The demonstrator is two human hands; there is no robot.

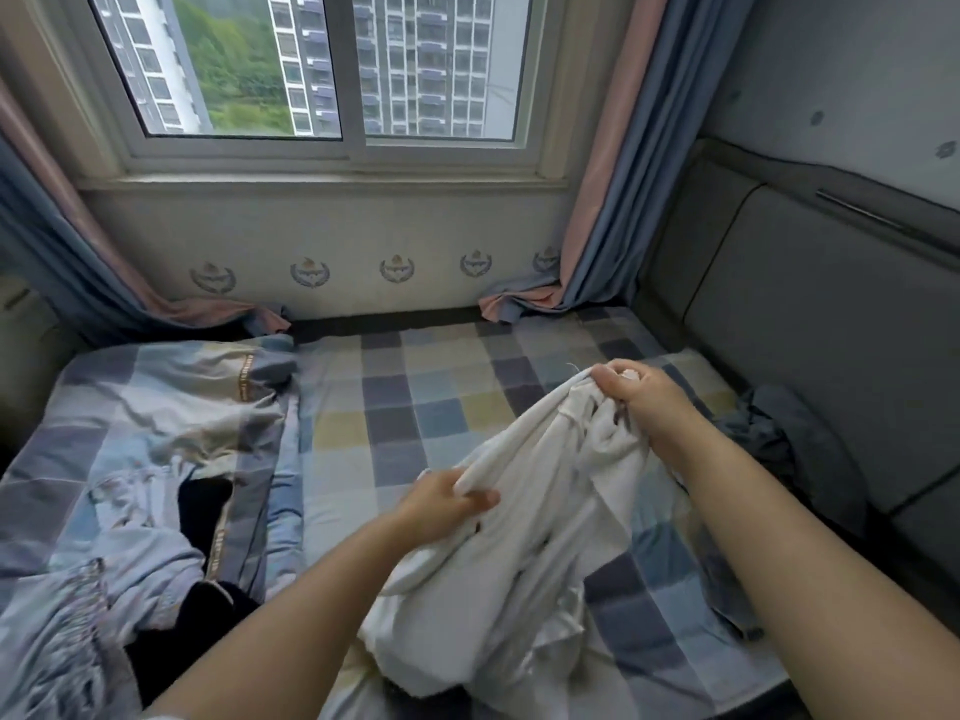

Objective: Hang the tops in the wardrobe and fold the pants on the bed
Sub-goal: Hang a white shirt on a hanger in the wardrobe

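A crumpled white garment point(524, 553) hangs over the checked bed sheet point(415, 407), held up by both hands. My left hand point(441, 498) grips a bunched fold at its left side. My right hand point(636, 394) pinches its top edge, higher and farther back. I cannot tell whether the garment is a top or pants. A grey-blue garment point(779, 439) lies crumpled on the bed at the right, beside the headboard. Dark clothing point(205, 504) shows among the folds of the quilt at the left.
A rumpled patterned quilt point(130, 433) covers the bed's left side. A padded grey headboard point(805, 324) lines the right. The window point(322, 70) is straight ahead, with blue and pink curtains point(602, 210) hanging down onto the bed at both sides.
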